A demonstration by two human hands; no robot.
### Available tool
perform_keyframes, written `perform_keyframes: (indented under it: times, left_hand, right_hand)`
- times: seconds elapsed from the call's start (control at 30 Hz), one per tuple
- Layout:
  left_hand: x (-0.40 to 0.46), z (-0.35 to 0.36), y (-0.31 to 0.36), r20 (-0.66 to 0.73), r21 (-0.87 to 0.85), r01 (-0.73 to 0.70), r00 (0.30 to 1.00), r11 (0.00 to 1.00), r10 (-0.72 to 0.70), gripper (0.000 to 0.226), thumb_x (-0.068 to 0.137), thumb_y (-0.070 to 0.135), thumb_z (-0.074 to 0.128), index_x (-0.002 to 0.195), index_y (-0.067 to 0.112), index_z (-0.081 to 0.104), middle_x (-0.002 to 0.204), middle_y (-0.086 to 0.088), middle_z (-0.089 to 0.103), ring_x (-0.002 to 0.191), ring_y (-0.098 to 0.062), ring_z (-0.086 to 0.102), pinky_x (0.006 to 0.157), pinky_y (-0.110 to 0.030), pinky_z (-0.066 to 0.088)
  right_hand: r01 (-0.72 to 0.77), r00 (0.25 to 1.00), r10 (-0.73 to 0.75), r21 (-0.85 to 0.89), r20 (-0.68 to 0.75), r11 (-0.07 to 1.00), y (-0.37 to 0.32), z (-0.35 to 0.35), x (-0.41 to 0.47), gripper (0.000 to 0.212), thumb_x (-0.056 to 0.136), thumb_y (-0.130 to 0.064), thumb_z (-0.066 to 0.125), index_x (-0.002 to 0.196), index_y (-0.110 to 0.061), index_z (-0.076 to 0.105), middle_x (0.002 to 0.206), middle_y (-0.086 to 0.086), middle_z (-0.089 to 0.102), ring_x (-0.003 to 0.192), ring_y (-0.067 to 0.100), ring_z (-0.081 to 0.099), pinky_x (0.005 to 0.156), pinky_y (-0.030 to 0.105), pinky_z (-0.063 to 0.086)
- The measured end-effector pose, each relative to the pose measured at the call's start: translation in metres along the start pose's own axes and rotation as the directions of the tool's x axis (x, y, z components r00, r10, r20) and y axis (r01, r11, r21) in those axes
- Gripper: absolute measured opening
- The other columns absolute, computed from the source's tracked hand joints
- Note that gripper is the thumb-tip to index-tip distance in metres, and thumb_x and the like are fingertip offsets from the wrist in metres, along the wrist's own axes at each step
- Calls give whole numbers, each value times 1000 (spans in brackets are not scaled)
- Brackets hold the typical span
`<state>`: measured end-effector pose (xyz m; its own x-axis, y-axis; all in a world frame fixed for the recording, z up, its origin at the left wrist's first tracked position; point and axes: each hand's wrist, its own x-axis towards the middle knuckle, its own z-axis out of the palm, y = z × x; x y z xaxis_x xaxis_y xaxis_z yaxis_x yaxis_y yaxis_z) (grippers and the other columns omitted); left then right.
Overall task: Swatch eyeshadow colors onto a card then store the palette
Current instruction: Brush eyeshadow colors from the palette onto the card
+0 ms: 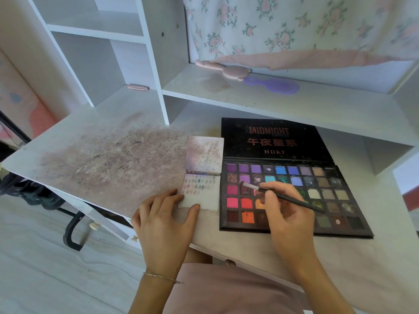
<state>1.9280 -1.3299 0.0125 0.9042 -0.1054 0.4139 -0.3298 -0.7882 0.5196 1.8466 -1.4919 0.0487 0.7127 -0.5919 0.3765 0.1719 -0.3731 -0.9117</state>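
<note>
With the card (201, 193) pressed flat by the left hand (163, 219), the brush (281, 196) pinched in the right hand (288, 214) should be loaded lightly from one palette (294, 196) pan.

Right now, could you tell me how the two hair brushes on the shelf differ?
The pink brush is pale and lies nearer the wall, its handle pointing left; the purple brush is brighter and lies nearer the shelf edge, to the right. Both lie flat, and their ends appear to meet.

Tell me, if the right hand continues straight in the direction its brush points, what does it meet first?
Probably the card beside the palette: the right hand aims the brush leftward over the pans, though its height is unclear.
</note>
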Motion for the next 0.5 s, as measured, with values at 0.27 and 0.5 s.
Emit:
perform_keyframes:
  times: [0.27,0.5]
  left_hand:
    - [1,5,1,-43,-16,-21,999,1000,20,45,74,48,49,95,14,71,102,0,69,99,-28,56,89,-38,32]
    - [-3,10,0,-86,-32,-23,996,999,20,40,78,41,47,96,15,71,105,0,69,102,-27,55,92,-39,31]
  right_hand:
    - [-110,990,95,-137,-107,984,9,-51,0,35,88,-4,51,88,-39,58,89,-17,63,81,6,62,64,39,57]
    - [-164,970,109,-254,-215,953,17,-73,-6,36,88,-2,50,79,-38,51,77,-10,59,71,3,59,56,22,51]
